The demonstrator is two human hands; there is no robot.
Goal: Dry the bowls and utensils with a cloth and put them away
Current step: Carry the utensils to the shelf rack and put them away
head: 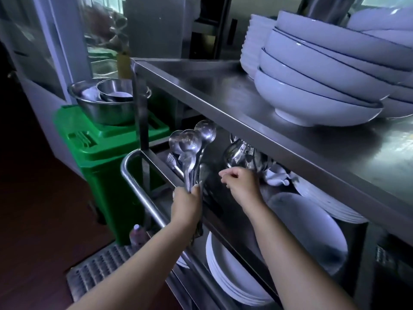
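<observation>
Head view showed the task well along: white bowls (pixel 312 86) stood stacked on the steel bench (pixel 201 86) at upper right. At centre frame the left hand (pixel 186 198) gripped a bunch of metal ladles (pixel 192 139), bowls up, by the middle shelf (pixel 223 211). The right hand (pixel 241 182), loosely curled, held nothing. No cloth was clearly visible; stowing the ladles seemed left.

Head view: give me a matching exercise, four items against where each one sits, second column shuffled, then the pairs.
1. bunch of metal spoons
2. stack of white blue-rimmed bowls
3. nested steel mixing bowls
4. stack of white plates

A. on the green plastic bin
B. lowest shelf
C. gripped in the left hand
D. top steel shelf

Pairs: 1-C, 2-D, 3-A, 4-B
</observation>
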